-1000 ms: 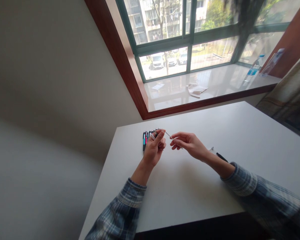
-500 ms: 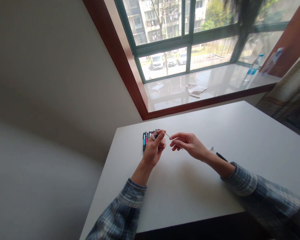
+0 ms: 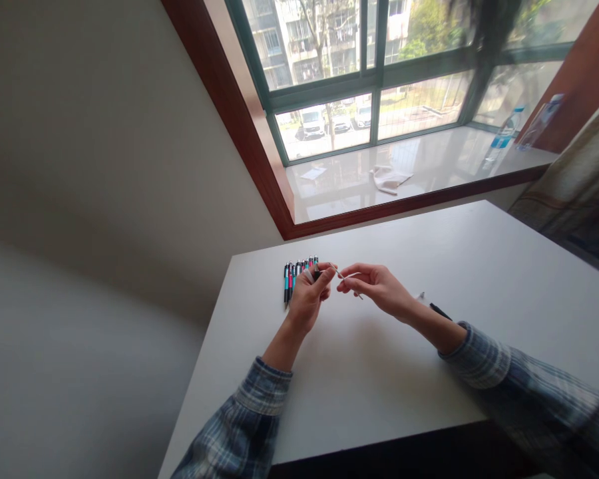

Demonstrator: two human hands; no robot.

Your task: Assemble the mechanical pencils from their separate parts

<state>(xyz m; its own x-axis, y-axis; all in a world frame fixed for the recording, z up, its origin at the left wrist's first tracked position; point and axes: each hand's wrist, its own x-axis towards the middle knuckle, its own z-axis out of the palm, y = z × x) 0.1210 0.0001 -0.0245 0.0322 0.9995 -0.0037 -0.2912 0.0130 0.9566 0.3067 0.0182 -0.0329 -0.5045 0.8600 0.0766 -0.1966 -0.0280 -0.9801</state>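
My left hand (image 3: 307, 303) is closed around a pen part with a black piece (image 3: 317, 273) and a whitish piece (image 3: 308, 274) showing; the rest is hidden by my fingers. A thin pale pen refill (image 3: 339, 273) slants between the two hands, its upper end at my left fingertips. My right hand (image 3: 377, 287) pinches this refill between thumb and fingers, and its lower end sticks out below them. Just left of my left hand, several click pens (image 3: 290, 279) with turquoise, red and black barrels lie side by side, partly covered by the hand.
Beside my right forearm, a black pen part (image 3: 440, 311) and a small clear piece (image 3: 421, 295) lie on the white table (image 3: 369, 392). Behind it, a window sill (image 3: 339, 193) bears a crumpled cloth (image 3: 389, 178), a paper (image 3: 313, 173) and water bottles (image 3: 503, 133).
The left thumb has shifted slightly right along the pen part toward the refill. My right hand keeps nearly the same place with the refill in its fingers.
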